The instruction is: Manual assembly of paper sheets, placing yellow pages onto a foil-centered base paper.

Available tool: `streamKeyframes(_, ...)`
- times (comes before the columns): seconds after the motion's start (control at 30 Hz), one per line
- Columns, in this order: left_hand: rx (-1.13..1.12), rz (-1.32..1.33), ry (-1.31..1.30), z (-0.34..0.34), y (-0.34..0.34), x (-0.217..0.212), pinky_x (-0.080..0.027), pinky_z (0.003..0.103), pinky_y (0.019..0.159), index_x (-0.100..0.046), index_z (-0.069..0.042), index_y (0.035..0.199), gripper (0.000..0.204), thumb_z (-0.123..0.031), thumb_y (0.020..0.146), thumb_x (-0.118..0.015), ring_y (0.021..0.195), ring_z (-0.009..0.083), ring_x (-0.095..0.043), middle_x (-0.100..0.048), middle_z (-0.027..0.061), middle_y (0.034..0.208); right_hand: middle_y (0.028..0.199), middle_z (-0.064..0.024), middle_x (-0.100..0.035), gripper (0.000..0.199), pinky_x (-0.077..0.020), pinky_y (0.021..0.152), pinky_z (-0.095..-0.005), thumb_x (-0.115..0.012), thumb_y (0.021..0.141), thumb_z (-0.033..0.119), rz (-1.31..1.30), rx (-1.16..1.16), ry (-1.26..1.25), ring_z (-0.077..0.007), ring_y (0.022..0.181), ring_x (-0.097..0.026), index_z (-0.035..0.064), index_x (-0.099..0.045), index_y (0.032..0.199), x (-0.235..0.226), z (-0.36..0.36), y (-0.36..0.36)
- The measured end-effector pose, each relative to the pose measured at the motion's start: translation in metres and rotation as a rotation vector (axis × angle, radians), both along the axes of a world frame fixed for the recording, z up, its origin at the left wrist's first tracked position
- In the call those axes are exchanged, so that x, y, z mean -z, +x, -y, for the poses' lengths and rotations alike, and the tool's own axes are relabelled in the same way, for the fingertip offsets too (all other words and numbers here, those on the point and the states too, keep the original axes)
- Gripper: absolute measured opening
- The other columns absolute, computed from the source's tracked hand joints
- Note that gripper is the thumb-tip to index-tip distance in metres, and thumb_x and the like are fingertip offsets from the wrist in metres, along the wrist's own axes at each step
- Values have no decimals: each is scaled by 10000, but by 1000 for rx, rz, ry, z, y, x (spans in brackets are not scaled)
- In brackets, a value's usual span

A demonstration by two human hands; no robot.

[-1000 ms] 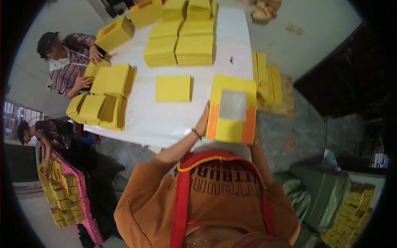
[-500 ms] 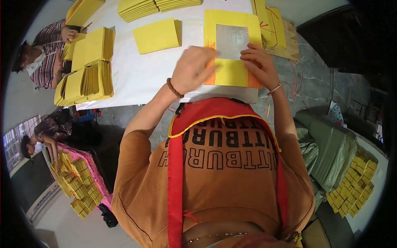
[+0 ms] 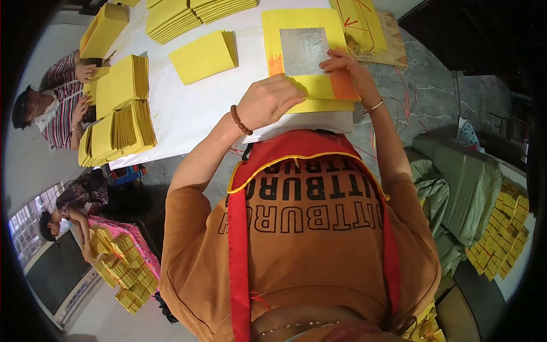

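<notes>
In front of me a yellow paper sheet (image 3: 315,85) with orange smears at its sides lies at the table's near edge. A grey rectangular plate (image 3: 305,50) rests on its middle. My left hand (image 3: 270,102) is closed on the sheet's near left edge, which is raised a little over another yellow layer (image 3: 327,105). My right hand (image 3: 350,71) bends over the sheet's right side, its fingertips at the plate's right edge and its thumb partly hidden by the paper. A folded yellow piece (image 3: 204,56) lies to the left.
Stacks of folded yellow paper stand at the back (image 3: 171,21) and left (image 3: 122,80) of the white table (image 3: 194,108). More yellow pieces (image 3: 362,25) lie at the back right. Two people work at the left. Bundled yellow stacks (image 3: 501,228) sit at the lower right.
My left hand has come down from the plate's left side to the sheet's near edge and lifted it slightly. My right hand stays at the plate's right side.
</notes>
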State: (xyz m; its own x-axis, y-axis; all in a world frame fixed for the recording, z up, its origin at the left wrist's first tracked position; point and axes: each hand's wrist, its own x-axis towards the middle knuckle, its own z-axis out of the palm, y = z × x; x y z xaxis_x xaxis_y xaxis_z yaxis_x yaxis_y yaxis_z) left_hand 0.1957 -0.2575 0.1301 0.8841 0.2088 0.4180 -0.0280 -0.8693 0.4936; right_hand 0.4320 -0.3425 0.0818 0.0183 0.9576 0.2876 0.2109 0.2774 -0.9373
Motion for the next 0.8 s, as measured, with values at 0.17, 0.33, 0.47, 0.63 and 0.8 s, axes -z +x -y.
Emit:
streamKeyframes(0.17, -108, -149, -419, -8, 1, -6, -418, 255, 563, -628, -11, 869, 159, -164, 851, -588, 597, 127, -519, -551, 50, 663, 1050, -96, -625, 485, -321, 997, -350, -219, 958, 319, -123, 18, -47, -251, 1222, -403, 25, -604, 986, 5, 2, 0)
streamKeyframes(0.33, -171, -240, -703, -13, 1, -1, -405, 250, 529, -633, 2, 893, 194, -180, 847, -585, 564, 90, -490, -590, 49, 648, 1074, -112, -608, 570, -316, 1005, -353, -187, 953, 402, -215, 0, -122, -240, 1238, -371, 8, -591, 1035, 8, 2, 0)
streamKeyframes(0.47, -238, -262, -769, -13, 3, -4, -394, 235, 526, -637, 1, 878, 187, -177, 848, -586, 575, 59, -458, -560, 23, 628, 1108, -125, -588, 659, -293, 1026, -353, -145, 951, 465, -249, -13, -172, -231, 1267, -327, -6, -594, 1058, 3, 4, -3)
streamKeyframes(0.63, -256, -287, -852, -12, 6, -10, -379, 223, 521, -637, 10, 863, 222, -202, 854, -571, 570, 53, -438, -534, -14, 610, 1084, -108, -610, 572, -307, 1012, -344, -194, 950, 405, -245, 18, -145, -221, 1227, -382, 14, -605, 1027, 4, 4, -1)
streamKeyframes(0.8, -235, -330, -876, -19, 5, -8, -352, 202, 500, -636, 1, 859, 225, -209, 863, -555, 566, 30, -418, -505, -46, 620, 1125, -107, -591, 598, -277, 1034, -341, -191, 928, 436, -14, -74, -83, -214, 1282, -310, 15, -577, 1103, -1, 2, 6)
